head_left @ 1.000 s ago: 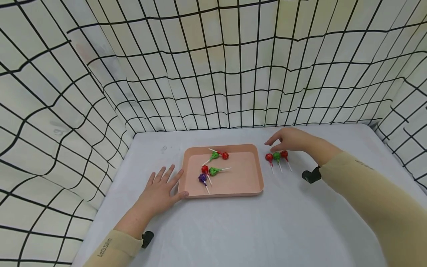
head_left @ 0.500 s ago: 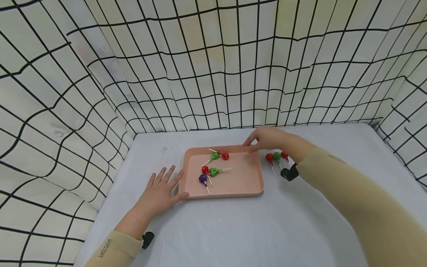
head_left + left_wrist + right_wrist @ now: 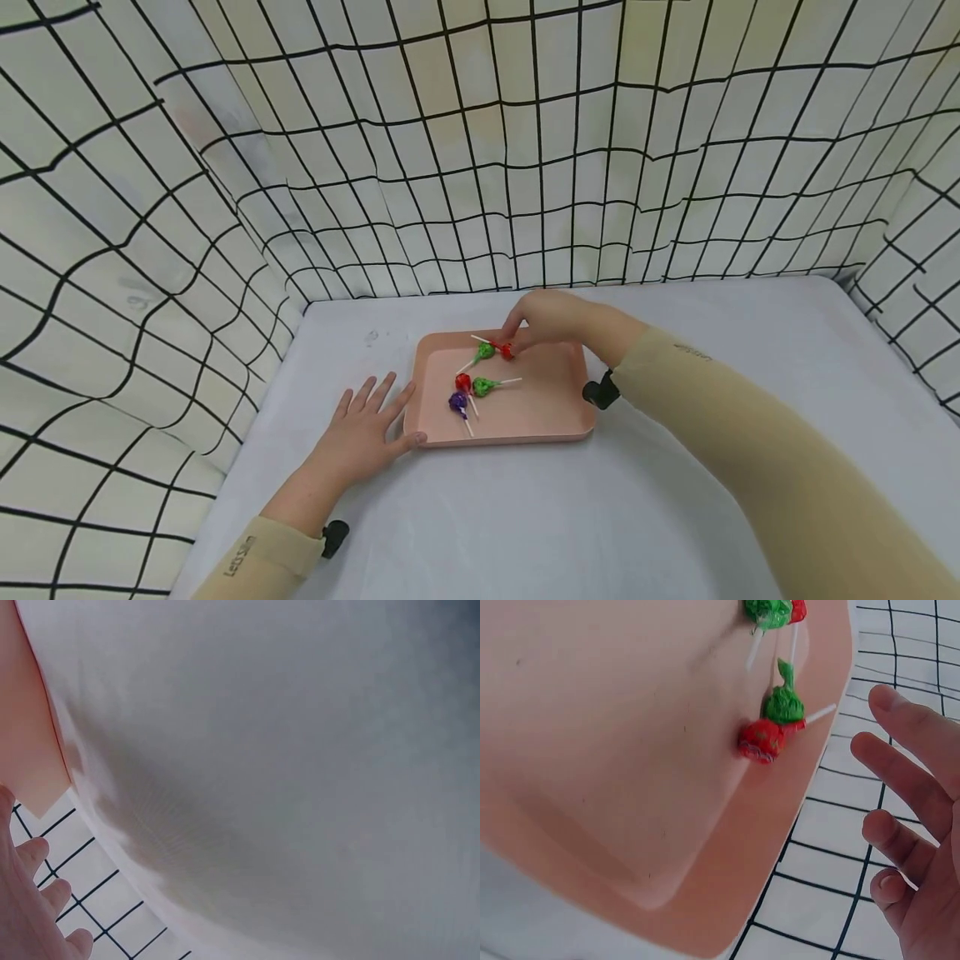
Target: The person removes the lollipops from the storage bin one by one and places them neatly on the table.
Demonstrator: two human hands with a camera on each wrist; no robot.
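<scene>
A pink tray (image 3: 543, 408) on the table holds several lollipops. Near its back edge a red lollipop (image 3: 507, 352) lies across a green lollipop (image 3: 486, 350); another red lollipop (image 3: 462, 382), a green lollipop (image 3: 483, 387) and a purple lollipop (image 3: 457, 402) cluster left of the middle. My right hand (image 3: 551, 317) hovers at the tray's back edge beside the red lollipop (image 3: 760, 741), its fingers spread and apart from the candy in the right wrist view; the thumb is out of that view. My left hand (image 3: 356, 437) lies flat with spread fingers, thumb touching the tray's left front corner.
A white cloth (image 3: 510, 517) covers the table. Walls of white sheeting with a black grid (image 3: 540, 167) enclose its back and sides. My right sleeve (image 3: 697, 400) blocks the view of the table right of the tray.
My right hand has moved left from above the loose lollipops beside the tray to the red lollipop inside it. Those loose lollipops are now hidden behind my arm. My left hand stays put.
</scene>
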